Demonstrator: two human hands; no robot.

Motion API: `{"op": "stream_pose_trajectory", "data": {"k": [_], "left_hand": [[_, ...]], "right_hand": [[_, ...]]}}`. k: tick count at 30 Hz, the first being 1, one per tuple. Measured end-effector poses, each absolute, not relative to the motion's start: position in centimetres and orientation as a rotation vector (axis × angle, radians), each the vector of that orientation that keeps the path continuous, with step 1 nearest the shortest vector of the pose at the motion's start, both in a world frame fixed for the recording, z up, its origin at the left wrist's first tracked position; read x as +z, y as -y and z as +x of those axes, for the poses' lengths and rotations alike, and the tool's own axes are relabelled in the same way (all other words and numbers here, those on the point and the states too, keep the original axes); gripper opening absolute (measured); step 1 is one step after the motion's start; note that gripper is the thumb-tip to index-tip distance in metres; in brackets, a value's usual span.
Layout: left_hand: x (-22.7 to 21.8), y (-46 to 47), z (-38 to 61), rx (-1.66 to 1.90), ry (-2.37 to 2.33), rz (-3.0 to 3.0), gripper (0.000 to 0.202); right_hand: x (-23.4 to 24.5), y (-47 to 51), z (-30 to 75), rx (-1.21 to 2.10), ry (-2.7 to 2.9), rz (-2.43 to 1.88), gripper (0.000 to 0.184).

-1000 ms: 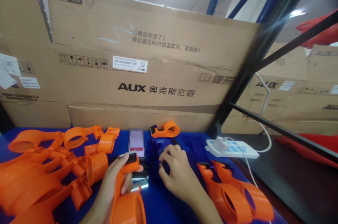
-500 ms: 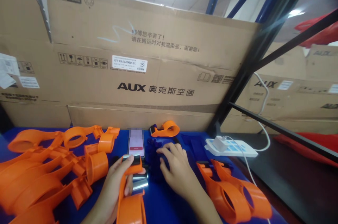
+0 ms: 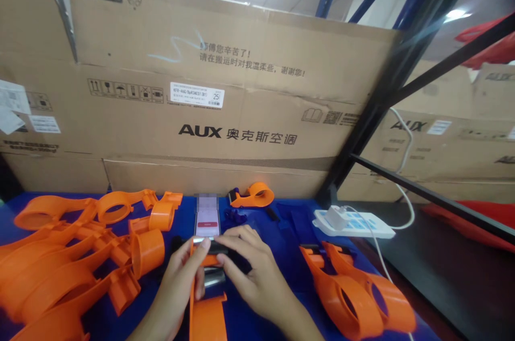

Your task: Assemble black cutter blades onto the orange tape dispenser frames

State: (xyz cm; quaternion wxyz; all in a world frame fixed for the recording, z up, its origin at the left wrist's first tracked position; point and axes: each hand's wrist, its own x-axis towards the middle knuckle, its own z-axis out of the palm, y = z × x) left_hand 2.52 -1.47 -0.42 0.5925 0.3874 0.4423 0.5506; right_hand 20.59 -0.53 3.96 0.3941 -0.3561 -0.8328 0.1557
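Observation:
My left hand [image 3: 177, 271] is closed around the neck of an orange tape dispenser [image 3: 208, 322], its ring end hanging toward me. The thumb presses at the dispenser's top end, where a dark, shiny strip shows. My right hand [image 3: 257, 271] meets that end from the right, thumb and fingertips drawn together beside the strip. What they pinch is mostly hidden. Under the hands lies a shiny metal cylinder [image 3: 214, 278], partly covered. Small dark blue pieces [image 3: 235, 216] lie just beyond my right hand.
Many orange dispenser bodies [image 3: 52, 276] are heaped at left. Two dispensers with dark ends [image 3: 354, 298] lie at right, another [image 3: 257, 195] at the back. A phone [image 3: 207, 217] leans against a large carton [image 3: 241, 116]. A white power strip [image 3: 358, 223] sits by the black rack post.
My right hand has come from the dark blue pieces, left and toward me, to the dispenser's top end. My left hand keeps its hold and has shifted slightly right with the dispenser.

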Motion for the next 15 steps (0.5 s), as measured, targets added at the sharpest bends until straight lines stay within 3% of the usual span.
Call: {"op": "stream_pose_trajectory", "data": {"k": [4, 8, 15], "left_hand": [[0.7, 0.8, 0.2, 1.182, -0.804, 0.713, 0.057], [1.8, 0.8, -1.3, 1.278, -0.623, 0.633, 0.043], [2.1, 1.7, -0.6, 1.31, -0.578, 0.604, 0.038]], "right_hand": [[4.0, -0.2, 21.8, 0.297, 1.897, -0.993, 0.022], [4.1, -0.2, 22.0, 0.241, 2.005, -1.13, 0.018], [3.0, 0.8, 20.2, 0.244, 2.483, -1.143, 0.019]]}}
